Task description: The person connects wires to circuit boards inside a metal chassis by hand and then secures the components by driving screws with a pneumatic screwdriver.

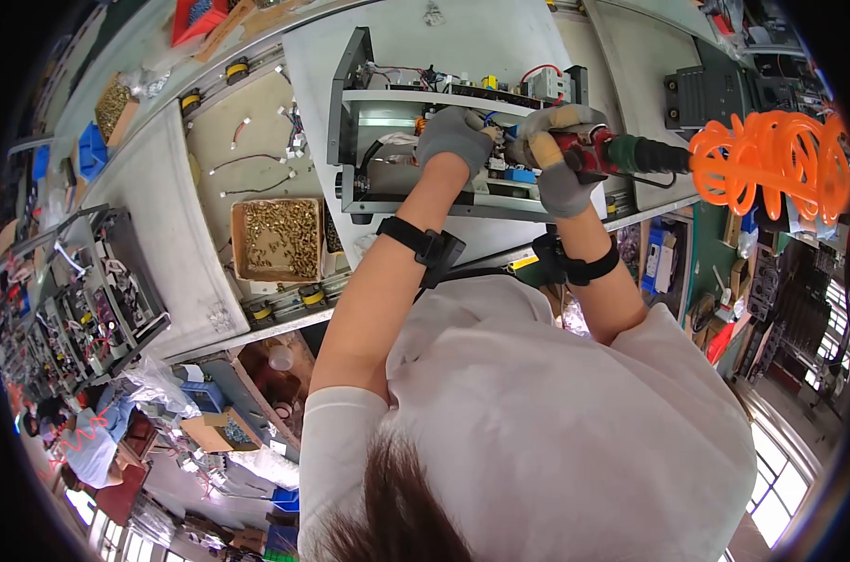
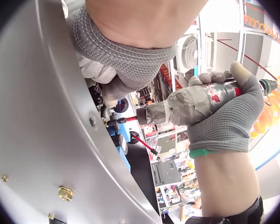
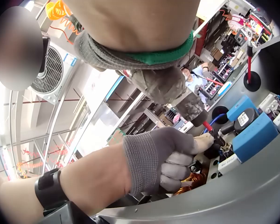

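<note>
My gloved right hand [image 1: 561,155] grips a pneumatic screwdriver [image 2: 191,105], its body wrapped in worn tape. The driver's red bit [image 2: 130,119] reaches into an open grey metal chassis [image 1: 401,204]. Inside the frame is my gloved left hand [image 3: 165,158], with its fingers curled and the fingertips right at the bit's end. They pinch a small dark part there; I cannot tell what kind. Beside that spot stand blue block-shaped components [image 3: 256,137] and a round black component [image 3: 246,119]. Copper-coloured windings [image 3: 191,182] lie below the left fingers.
An orange coiled air hose [image 1: 771,169] runs off right from the driver. Left of the chassis stand a box of brass screws [image 1: 277,239] and loose wire leads [image 1: 253,161]. Another chassis [image 1: 102,290] with parts fitted stands at far left. A person [image 1: 92,445] is in the background.
</note>
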Motion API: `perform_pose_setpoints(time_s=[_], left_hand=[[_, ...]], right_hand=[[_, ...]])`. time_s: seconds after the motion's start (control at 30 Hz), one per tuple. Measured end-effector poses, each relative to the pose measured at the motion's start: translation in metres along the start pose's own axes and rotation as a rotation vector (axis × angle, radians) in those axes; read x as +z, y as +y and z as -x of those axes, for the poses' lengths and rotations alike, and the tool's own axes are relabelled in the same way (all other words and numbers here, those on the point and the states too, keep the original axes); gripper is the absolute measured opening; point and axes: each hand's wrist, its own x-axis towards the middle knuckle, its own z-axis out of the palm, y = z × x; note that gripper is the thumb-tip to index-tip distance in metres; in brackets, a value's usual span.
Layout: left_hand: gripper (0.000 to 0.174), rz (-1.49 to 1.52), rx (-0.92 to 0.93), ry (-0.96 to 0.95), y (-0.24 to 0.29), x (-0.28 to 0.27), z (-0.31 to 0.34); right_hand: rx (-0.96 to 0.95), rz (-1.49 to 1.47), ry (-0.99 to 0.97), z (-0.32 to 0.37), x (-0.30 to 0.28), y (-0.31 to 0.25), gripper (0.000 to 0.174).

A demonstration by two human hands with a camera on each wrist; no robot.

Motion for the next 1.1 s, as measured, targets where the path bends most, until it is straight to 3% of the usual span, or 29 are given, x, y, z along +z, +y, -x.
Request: perform_pose_setpoints(time_s=[0.17,0.23,0.33,0.47,0.53,0.57,0.63,0.77,1.0,1.1], left_hand=[[0.03,0.0,0.098,0.003,-0.004,-0.009,0.025],[0.028,-0.008,0.137,0.001,-0.011,-0.011,0.029],[0.021,0.058,0.147,0.108,-0.021,-0.008,0.029],[0.023,-0.002,0.105,0.044,-0.009,-0.006,0.036],[0.023,0.323,-0.035,0.031,-0.011,0.008,0.031],[0.023,0.314,-0.025,0.018,-0.015,0.014,0.031],[0.028,1.016,-0.059,-0.278,-0.016,0.019,0.043],[0.027,1.037,-0.081,-0.423,-0.008,0.017,0.065],[0.026,1.223,0.023,-0.59,-0.021,0.024,0.061],[0.024,1.336,-0.018,-0.593,-0.016,0.023,0.067]], right_hand=[[-0.075,-0.102,-0.017,-0.002,0.011,-0.018,0.023],[-0.15,-0.215,0.058,0.0,0.01,-0.019,0.026],[-0.207,-0.221,0.057,0.001,0.002,-0.027,0.03],[-0.232,-0.245,0.127,-0.001,-0.003,-0.053,0.026],[-0.168,-0.229,0.192,0.006,-0.006,-0.063,0.024],[-0.175,-0.222,0.207,0.009,-0.012,-0.066,0.024],[-0.07,-0.316,0.148,0.013,-0.025,-0.071,0.022],[-0.223,-0.336,0.28,0.014,-0.037,-0.073,0.025],[-0.178,-0.392,0.393,0.01,-0.039,-0.093,0.023],[-0.177,-0.43,0.417,0.01,-0.039,-0.09,0.024]])
